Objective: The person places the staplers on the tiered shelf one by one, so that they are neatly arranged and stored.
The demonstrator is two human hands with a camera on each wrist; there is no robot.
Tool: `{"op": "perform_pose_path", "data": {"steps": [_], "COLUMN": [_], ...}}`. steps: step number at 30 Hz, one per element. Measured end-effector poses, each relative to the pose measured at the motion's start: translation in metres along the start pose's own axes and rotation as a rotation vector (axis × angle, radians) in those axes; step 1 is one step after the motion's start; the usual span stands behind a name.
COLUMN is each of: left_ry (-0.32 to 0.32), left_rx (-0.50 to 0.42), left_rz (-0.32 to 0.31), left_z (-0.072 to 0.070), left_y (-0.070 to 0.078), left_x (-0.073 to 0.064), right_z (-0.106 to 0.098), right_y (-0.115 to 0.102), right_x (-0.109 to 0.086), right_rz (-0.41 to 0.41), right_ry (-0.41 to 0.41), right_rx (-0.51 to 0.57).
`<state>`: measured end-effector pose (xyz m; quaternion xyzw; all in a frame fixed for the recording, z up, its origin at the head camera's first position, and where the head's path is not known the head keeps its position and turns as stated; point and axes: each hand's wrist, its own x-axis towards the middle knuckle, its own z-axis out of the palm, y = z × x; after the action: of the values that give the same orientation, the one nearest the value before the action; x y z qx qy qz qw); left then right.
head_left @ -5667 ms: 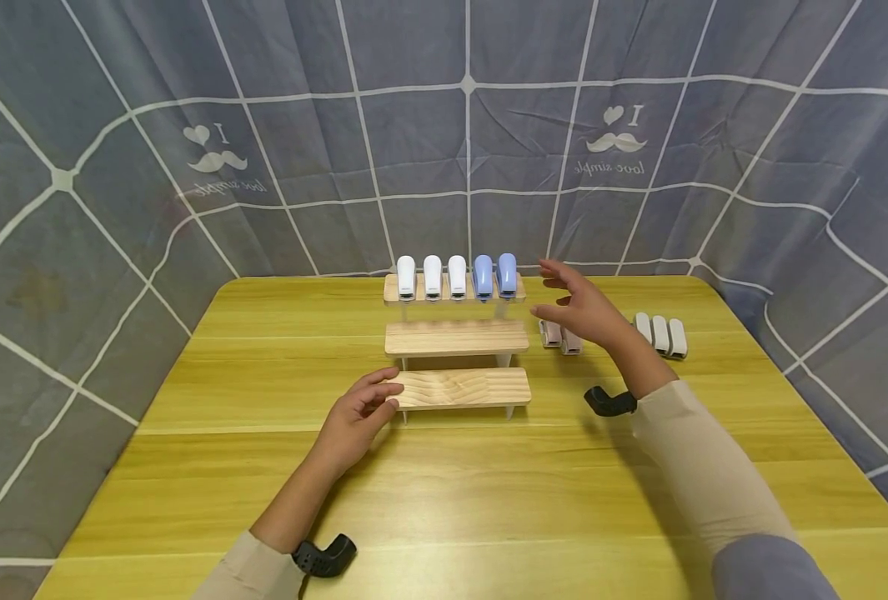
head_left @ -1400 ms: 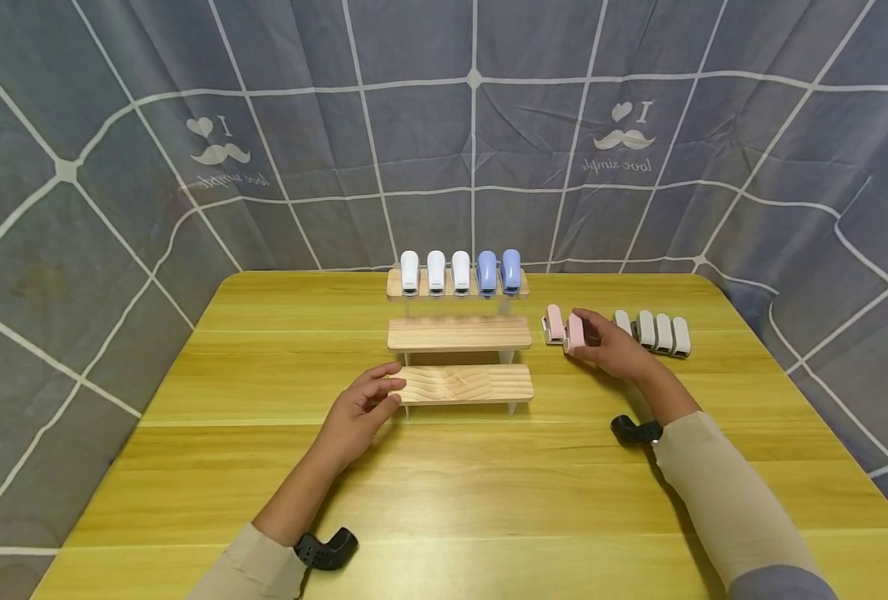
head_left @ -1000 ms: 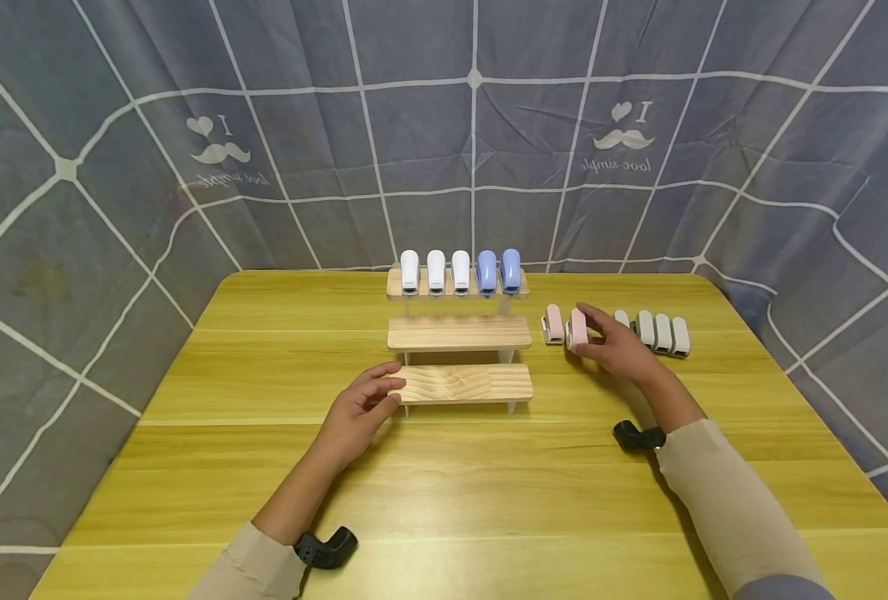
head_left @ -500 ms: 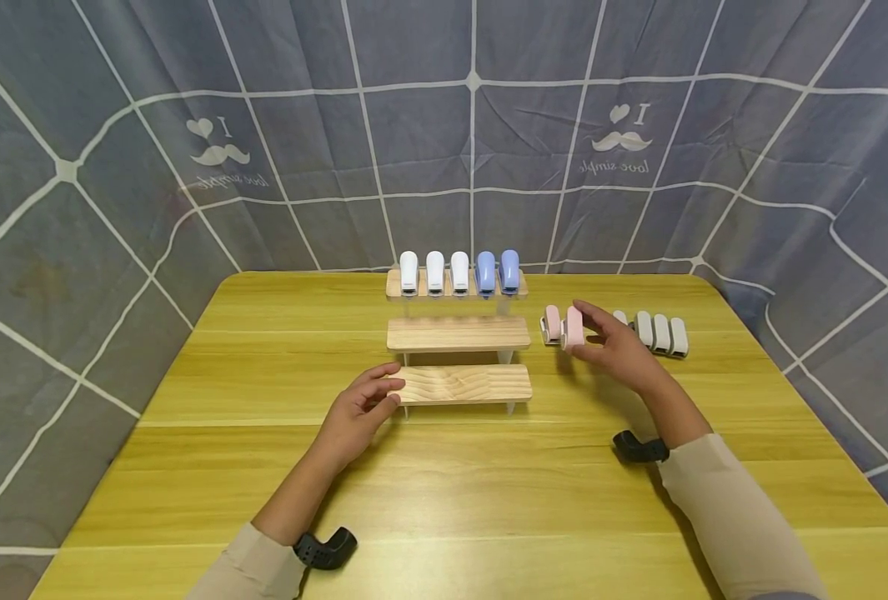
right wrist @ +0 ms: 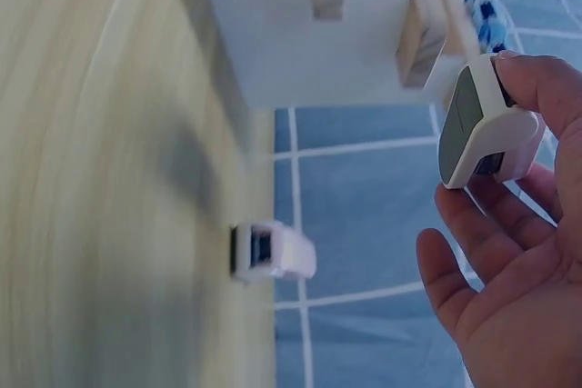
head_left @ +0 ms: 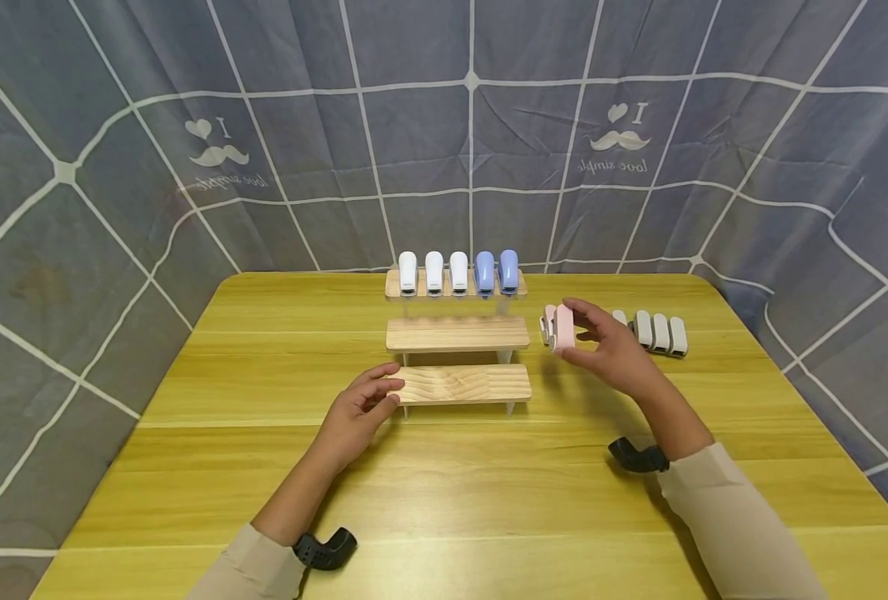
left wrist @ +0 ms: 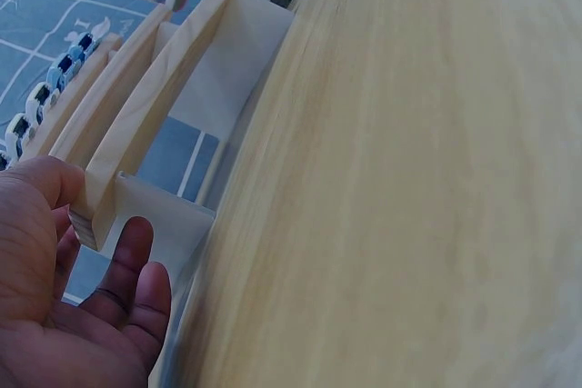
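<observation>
In the head view my right hand [head_left: 612, 350] pinches a pink stapler [head_left: 565, 327] between thumb and fingers, raised off the table. In the right wrist view the held stapler [right wrist: 477, 124] shows its grey underside, beside the end of the wooden tiered stand [right wrist: 423, 38]. A second pink stapler [right wrist: 277, 252] stands on the table below it; the held one partly covers it in the head view. My left hand [head_left: 353, 417] grips the left end of the lowest shelf [head_left: 462, 385], thumb at the front edge. Its other fingers are loosely bent beneath in the left wrist view.
On the top shelf stand several staplers in a row, white ones [head_left: 433, 273] at left and blue ones [head_left: 484, 273] at right. Several off-white staplers [head_left: 660, 333] stand on the table [head_left: 444, 508] to the right. A grey curtain [head_left: 413, 150] hangs behind.
My right hand came down from beside the top shelf to the pink staplers, took hold of one, lifted it and carried it left. My left hand has stayed at the lowest shelf.
</observation>
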<state>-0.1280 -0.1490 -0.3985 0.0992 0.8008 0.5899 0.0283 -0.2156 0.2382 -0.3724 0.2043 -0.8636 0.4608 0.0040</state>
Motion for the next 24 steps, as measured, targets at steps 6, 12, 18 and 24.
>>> {"op": "perform_pose_path", "data": {"steps": [6, 12, 18, 24], "left_ry": [0.009, 0.016, 0.014, 0.007], "left_rx": [0.007, 0.009, 0.008, 0.012], "left_rz": [0.002, 0.008, 0.013, 0.018], "left_z": [0.001, 0.001, 0.001, 0.001], "left_y": [-0.001, -0.001, 0.000, -0.001], "left_x": [0.000, 0.000, 0.000, 0.000], "right_z": [0.007, 0.018, 0.030, 0.045], "right_y": [-0.016, -0.027, -0.040, -0.055], "right_x": [0.000, 0.002, 0.004, 0.011], "right_rz": [-0.054, -0.091, -0.105, -0.145], "right_ry": [0.010, 0.006, -0.004, -0.019], "right_rx": [0.026, 0.036, 0.049, 0.051]}}
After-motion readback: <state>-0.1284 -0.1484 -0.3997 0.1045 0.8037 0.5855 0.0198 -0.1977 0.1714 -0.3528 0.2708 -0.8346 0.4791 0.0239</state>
